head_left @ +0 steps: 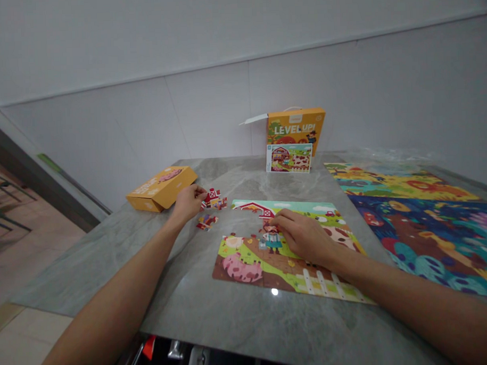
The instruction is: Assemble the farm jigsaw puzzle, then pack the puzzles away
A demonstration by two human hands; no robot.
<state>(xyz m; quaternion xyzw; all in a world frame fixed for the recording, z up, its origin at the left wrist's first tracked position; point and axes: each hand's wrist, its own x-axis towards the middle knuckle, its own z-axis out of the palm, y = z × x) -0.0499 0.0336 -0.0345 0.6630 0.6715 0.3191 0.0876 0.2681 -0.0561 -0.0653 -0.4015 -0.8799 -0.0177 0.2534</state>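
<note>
Left hand (188, 201) pinches a loose puzzle piece (212, 197) on the table (184, 312). Right hand (305, 238), fingers curled, presses flat on the farm puzzle (246, 262), gripping nothing.

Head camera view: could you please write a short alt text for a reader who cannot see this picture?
A person's right hand presses on a nearly finished farm puzzle on a grey table, while the left hand touches loose red pieces beside it. An orange box lies at the left, an upright box stands by the wall, and a larger colourful puzzle lies at the right.
</note>
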